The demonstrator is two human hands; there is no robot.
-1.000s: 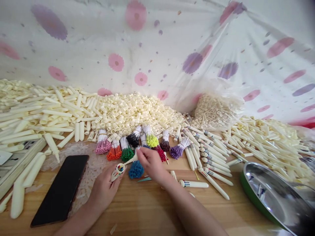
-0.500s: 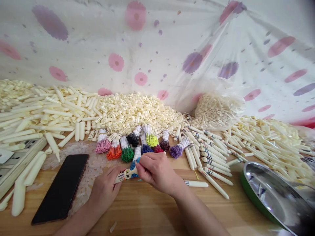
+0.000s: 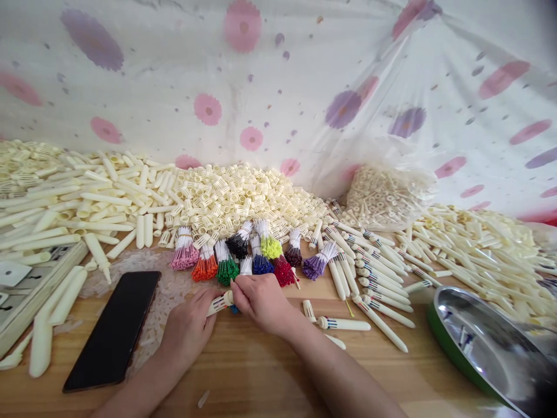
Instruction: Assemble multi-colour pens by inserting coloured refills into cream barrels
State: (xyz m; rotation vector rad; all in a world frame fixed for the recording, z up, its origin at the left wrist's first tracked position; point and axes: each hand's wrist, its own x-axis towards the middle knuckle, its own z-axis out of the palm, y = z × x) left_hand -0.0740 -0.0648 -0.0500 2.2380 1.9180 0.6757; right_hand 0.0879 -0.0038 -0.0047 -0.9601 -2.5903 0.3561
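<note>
My left hand [image 3: 189, 325] is closed around a cream slotted pen part [image 3: 220, 303], whose slotted end points right. My right hand [image 3: 263, 302] is closed at that end, its thumb and fingers pinched against it; anything inside the pinch is hidden. Just beyond both hands stand bundles of thin coloured refills, among them orange [image 3: 203, 267], green [image 3: 227, 270], red [image 3: 284, 271] and purple [image 3: 319, 264] ones. To the right of my right hand, a small slotted piece [image 3: 308, 310] and a pen with coloured sliders [image 3: 346, 324] lie on the wooden table.
A black phone [image 3: 113, 331] lies at the left, on small clear pieces. Heaps of cream tubes [image 3: 104, 197] and slotted parts [image 3: 243, 194] line the back. A plastic bag [image 3: 387, 194] of small parts stands behind assembled pens [image 3: 383, 287]. At the right is a green-sided metal bowl [image 3: 456, 354].
My right hand has shifted slightly left, closer to my left hand, and now covers the part's open end. The slotted piece right of my right hand has come into view.
</note>
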